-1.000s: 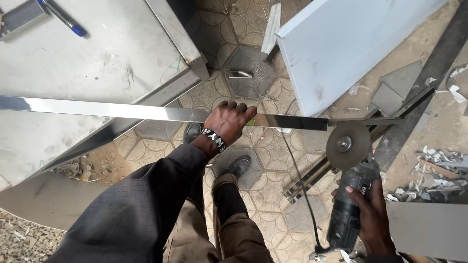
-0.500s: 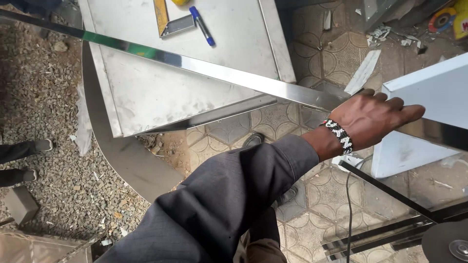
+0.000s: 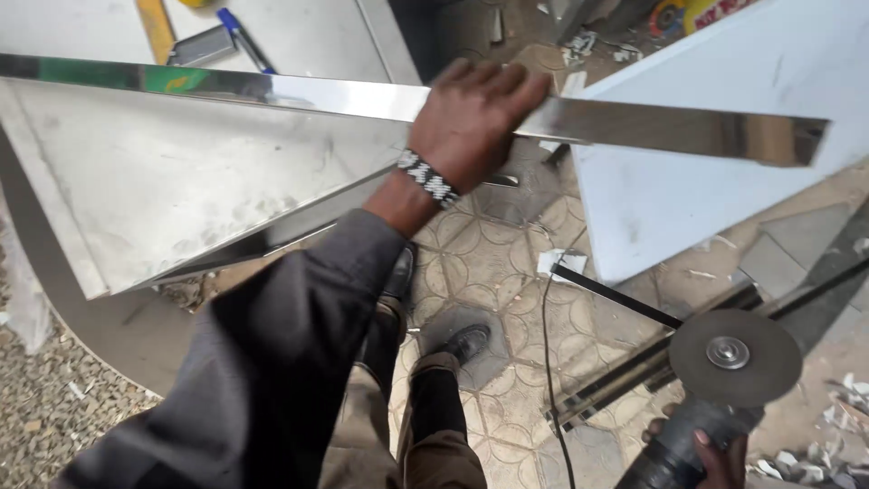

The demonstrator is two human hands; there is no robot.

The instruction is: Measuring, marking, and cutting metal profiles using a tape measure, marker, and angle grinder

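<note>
From the head view, we saw the left hand [image 3: 471,113] wrapped around a long, flat metal strip [image 3: 661,127], mirror-bright, held level above the tiled floor [image 3: 489,263]. Its right end [image 3: 815,143] stopped square before a white panel [image 3: 724,154]; its left length ran past the frame across a dull, scratched steel counter [image 3: 163,190]. Open floor lay beneath it. The right hand [image 3: 715,457] gripped a dark grinder [image 3: 697,426] low at the right, its round grey disc [image 3: 735,355] well apart from the strip.

Patterned paving floor [image 3: 489,263], gravel [image 3: 54,407] at left, seemingly daylight.
</note>
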